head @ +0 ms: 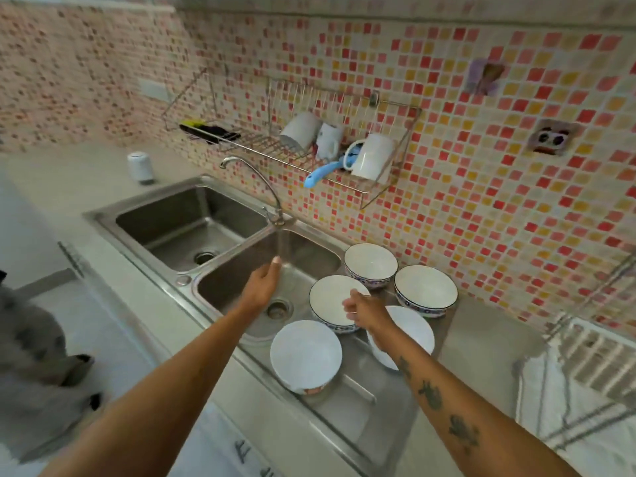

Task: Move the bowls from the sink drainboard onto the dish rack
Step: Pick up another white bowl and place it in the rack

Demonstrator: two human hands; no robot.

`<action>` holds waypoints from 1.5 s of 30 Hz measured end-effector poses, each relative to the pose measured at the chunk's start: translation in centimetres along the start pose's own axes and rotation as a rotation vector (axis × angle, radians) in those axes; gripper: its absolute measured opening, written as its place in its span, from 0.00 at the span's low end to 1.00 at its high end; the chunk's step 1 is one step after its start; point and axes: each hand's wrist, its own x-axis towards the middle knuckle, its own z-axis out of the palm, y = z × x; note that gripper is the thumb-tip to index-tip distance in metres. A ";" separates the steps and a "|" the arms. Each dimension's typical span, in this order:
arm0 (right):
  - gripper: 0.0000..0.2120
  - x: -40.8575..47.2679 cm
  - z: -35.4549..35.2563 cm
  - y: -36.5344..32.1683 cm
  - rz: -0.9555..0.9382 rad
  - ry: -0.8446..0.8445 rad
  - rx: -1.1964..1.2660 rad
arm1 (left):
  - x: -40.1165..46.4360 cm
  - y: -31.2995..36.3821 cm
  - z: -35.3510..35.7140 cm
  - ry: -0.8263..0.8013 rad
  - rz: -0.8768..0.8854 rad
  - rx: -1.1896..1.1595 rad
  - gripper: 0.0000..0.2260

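The left hand (263, 282) is reaching out on a straight arm over the right sink basin (241, 270), fingers pressed together and empty, tips under the tap's (254, 180) water stream. The right hand (364, 309) is hovering with loosely spread, empty fingers above a blue-rimmed bowl (330, 301). Four more bowls (425, 287) are sitting around those fingers on the drainboard (361, 407). The wall dish rack (344, 132) is hanging well beyond the fingertips.
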 end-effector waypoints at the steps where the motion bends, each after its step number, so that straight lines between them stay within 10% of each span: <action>1: 0.18 0.5 0.6 1.3 0.041 0.022 -0.021 | 0.0 -1.2 0.1 0.001 -0.037 -0.011 0.23; 29: 0.14 -0.9 5.8 6.1 0.102 0.074 0.151 | -2.8 -8.9 5.1 -0.015 -0.263 -0.138 0.12; 38: 0.11 -4.5 -0.5 -2.1 -0.074 0.246 0.212 | -3.2 3.2 5.8 -0.047 -0.079 -0.280 0.13; 40: 0.12 -12.0 -11.4 -4.1 -0.233 0.587 0.367 | -7.4 13.2 13.1 -0.324 0.014 -0.324 0.13; 45: 0.16 -20.0 -19.7 -10.4 -0.461 0.836 0.358 | -12.3 25.4 15.4 -0.613 -0.035 -0.437 0.10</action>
